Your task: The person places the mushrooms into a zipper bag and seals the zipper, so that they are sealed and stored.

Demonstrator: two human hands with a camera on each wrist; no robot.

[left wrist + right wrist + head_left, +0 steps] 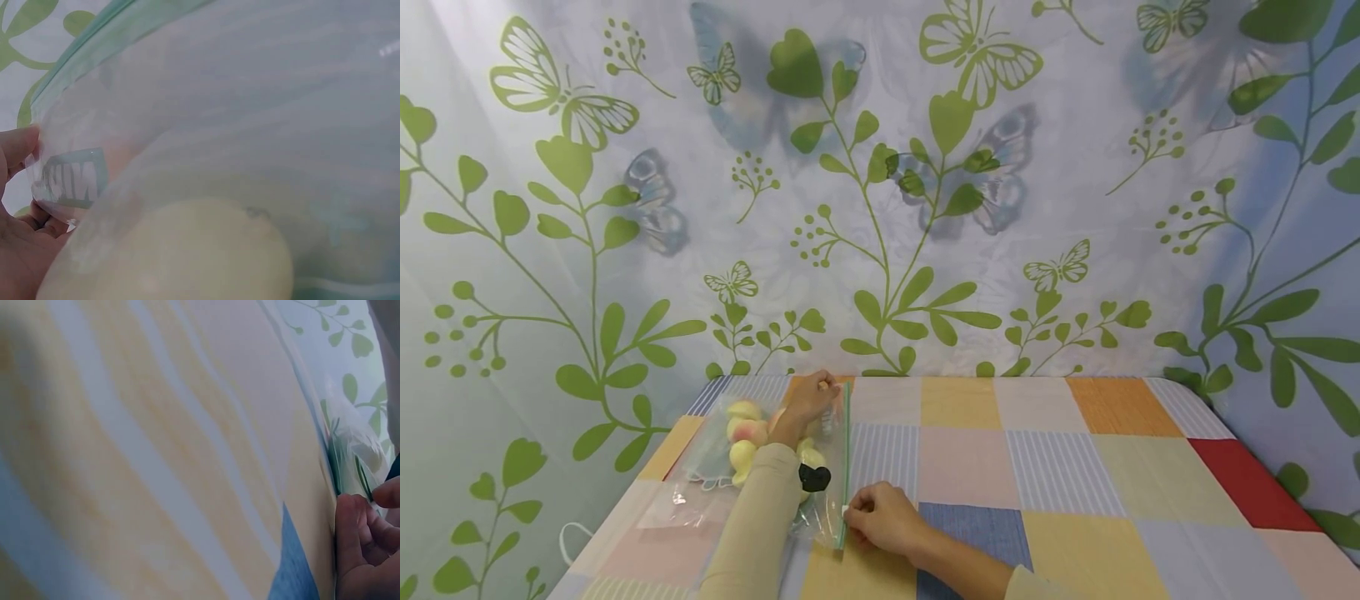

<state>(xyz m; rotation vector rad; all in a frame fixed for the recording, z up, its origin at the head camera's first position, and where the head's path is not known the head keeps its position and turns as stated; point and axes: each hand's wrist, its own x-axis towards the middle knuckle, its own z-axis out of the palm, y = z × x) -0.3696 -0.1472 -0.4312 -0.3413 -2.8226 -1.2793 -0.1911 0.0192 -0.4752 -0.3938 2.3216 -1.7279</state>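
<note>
Clear zip bag (752, 467) lying flat on the near left part of the surface (1075, 467), covered with a patchwork cloth of striped and plain squares. Green zip strip (846, 462) running near to far along the bag's right edge. Inside the bag: pale yellow and pink round pieces (743, 437) and one small black item (814, 477).

Left hand (808, 400) reaching far, forearm in a beige sleeve stretched across the top of the bag, wrist bent slightly right. Fingers curled and pinching the far end of the zip strip. In the left wrist view, thumb and fingers (19, 187) at the frame's left edge, gripping the plastic just beside a printed green label (70, 178), with a pale yellow piece (187, 250) pressed close under the film.

Right hand (883, 517) at the near end of the strip, knuckles up, forearm coming in from the near right. Fingers bunched together, tips pinching the strip at its white slider (845, 510). In the right wrist view, curled fingers (359, 531) closed on the bag's edge, heel of the hand resting on the cloth.

Behind the surface, a white curtain (1075, 208) printed with green leaves and butterflies.
</note>
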